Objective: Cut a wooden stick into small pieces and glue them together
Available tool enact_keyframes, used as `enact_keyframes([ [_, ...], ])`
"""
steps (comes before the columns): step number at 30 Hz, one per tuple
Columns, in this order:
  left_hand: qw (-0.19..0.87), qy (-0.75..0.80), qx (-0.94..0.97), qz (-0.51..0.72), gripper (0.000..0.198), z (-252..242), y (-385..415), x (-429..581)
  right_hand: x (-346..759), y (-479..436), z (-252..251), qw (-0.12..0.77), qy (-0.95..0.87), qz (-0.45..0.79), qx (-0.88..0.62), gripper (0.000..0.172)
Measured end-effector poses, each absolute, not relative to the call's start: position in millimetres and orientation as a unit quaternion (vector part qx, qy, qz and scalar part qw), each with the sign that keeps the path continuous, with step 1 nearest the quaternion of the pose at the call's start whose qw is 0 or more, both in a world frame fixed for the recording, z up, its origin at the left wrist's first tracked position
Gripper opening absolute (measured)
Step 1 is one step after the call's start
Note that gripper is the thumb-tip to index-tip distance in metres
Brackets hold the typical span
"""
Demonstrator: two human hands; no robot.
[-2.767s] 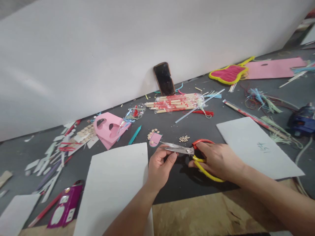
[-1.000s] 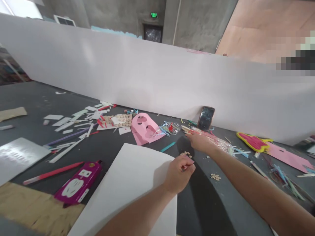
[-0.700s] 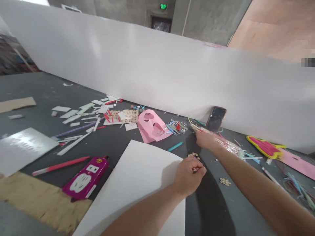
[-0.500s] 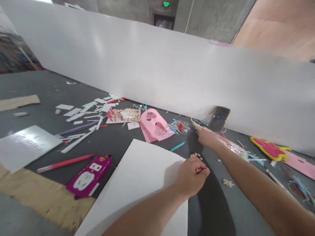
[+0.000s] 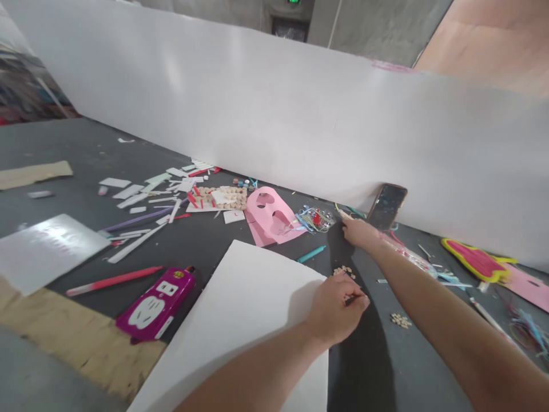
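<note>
My left hand (image 5: pixel 338 309) rests closed in a pinch at the right edge of a large white sheet (image 5: pixel 240 326); whatever small thing it holds is hidden by the fingers. A little heap of wooden beads (image 5: pixel 343 270) lies just beyond its knuckles. My right arm stretches across the dark table. My right hand (image 5: pixel 360 233) is closed over the near end of a clear-wrapped bundle of wooden sticks (image 5: pixel 412 257), and one stick tip pokes out past its fingers. A phone (image 5: pixel 388 207) leans against the white board right behind this hand.
A pink foam mask (image 5: pixel 272 220), tangled coloured strips (image 5: pixel 315 219), a teal pen (image 5: pixel 312 254), a purple power strip (image 5: pixel 154 297), a red pencil (image 5: pixel 114 280), white scraps (image 5: pixel 141 197), a silver sheet (image 5: pixel 43 249), more beads (image 5: pixel 401 320) and a pink-yellow shape (image 5: pixel 476 260) lie about.
My right hand has let go of the scissors and reached forward to the stick bundle by the phone. My left hand stayed pinched near the beads. The view has lifted and turned left.
</note>
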State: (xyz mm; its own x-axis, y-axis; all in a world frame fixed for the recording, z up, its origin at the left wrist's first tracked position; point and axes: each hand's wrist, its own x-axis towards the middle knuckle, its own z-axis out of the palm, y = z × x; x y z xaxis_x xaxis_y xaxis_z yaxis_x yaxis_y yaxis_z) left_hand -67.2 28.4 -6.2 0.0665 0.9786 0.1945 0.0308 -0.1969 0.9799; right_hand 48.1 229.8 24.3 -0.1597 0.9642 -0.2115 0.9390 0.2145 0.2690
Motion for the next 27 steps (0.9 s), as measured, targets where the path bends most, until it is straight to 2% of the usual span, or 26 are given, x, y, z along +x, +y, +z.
enact_keyframes([
  [15, 0.441, 0.442, 0.587, 0.515, 0.011, -6.3, 26.4, -68.6, 42.4, 213.8, 29.7, 0.086, 0.772, -0.004, 0.63, 0.03],
  [22, 0.429, 0.451, 0.598, 0.504, 0.012, -9.2, 26.7, -69.0, 94.8, 142.4, 69.8, 0.052, 0.843, -0.05, 0.533, 0.02],
  [27, 0.413, 0.454, 0.613, 0.498, 0.01, -16.8, 24.3, -66.8, 156.8, 76.3, 65.9, 0.055, 0.843, -0.083, 0.529, 0.02],
])
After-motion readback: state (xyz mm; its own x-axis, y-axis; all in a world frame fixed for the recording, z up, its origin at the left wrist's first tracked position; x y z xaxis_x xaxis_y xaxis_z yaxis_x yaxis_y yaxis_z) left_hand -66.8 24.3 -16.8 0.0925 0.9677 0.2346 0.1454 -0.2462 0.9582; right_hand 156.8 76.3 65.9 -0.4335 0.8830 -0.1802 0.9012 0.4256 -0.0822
